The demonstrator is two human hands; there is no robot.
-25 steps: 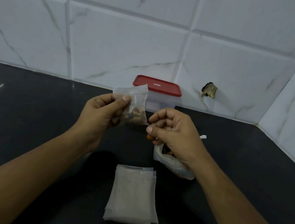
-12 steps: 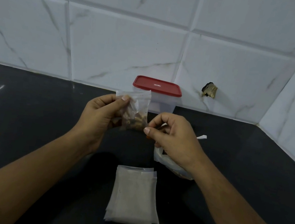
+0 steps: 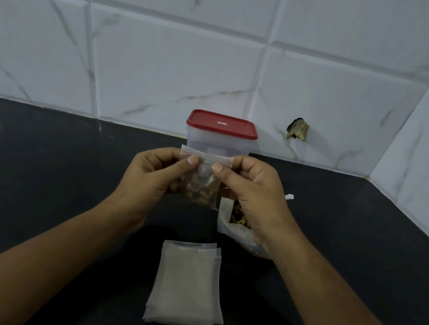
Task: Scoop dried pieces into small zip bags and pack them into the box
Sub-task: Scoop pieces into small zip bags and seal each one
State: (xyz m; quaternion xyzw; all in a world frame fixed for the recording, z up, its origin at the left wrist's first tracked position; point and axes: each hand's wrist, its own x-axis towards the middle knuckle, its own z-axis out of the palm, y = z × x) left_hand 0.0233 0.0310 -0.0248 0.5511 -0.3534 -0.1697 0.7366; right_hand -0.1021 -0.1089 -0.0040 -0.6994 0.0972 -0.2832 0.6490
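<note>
- The left hand [image 3: 156, 179] and right hand [image 3: 253, 195] each pinched an upper corner of the small zip bag [image 3: 201, 181], holding it upright above the table [image 3: 40, 179]; probably to press the zip closed without spilling the dried pieces [image 3: 197, 197] at its bottom.
- The red-lidded box [image 3: 221, 138] stood closed behind it; empty bags [image 3: 186, 288] lay nearer.
- The table was dark; white marbled tiles [image 3: 167, 59] backed it.

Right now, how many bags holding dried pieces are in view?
2. The small zip bag, pinched at its top by the left hand and right hand; the larger bag on the counter under the right hand. The box may hide more.
</note>
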